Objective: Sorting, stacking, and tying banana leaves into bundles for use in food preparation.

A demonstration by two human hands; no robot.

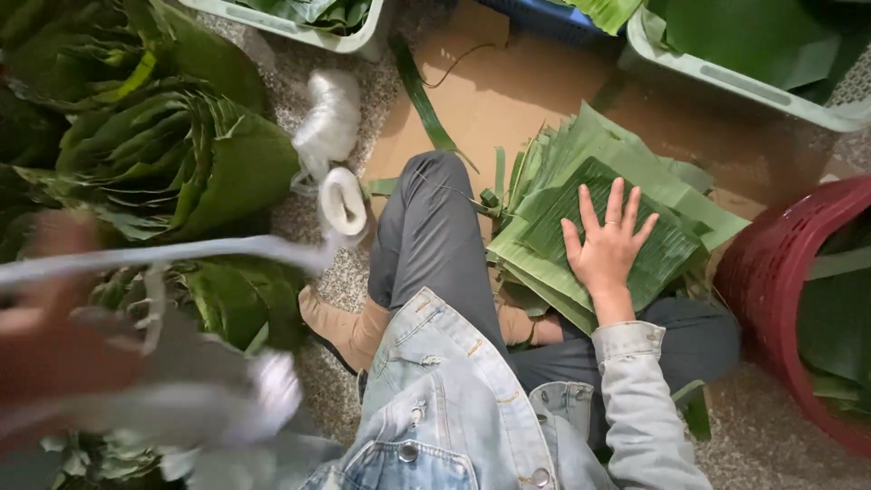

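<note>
Right hand flat, fingers spread on leaf stack, blurred left hand gripping white string

This looks like an informal leaf-sorting workplace set on the floor rather than a home room. Rolled bundles of banana leaves fill the left side, pale plastic crates of more leaves line the far edge, and a red basket stands at the right. A flattened cardboard sheet covers the speckled stone floor, with a stack of cut leaves on it.
</note>
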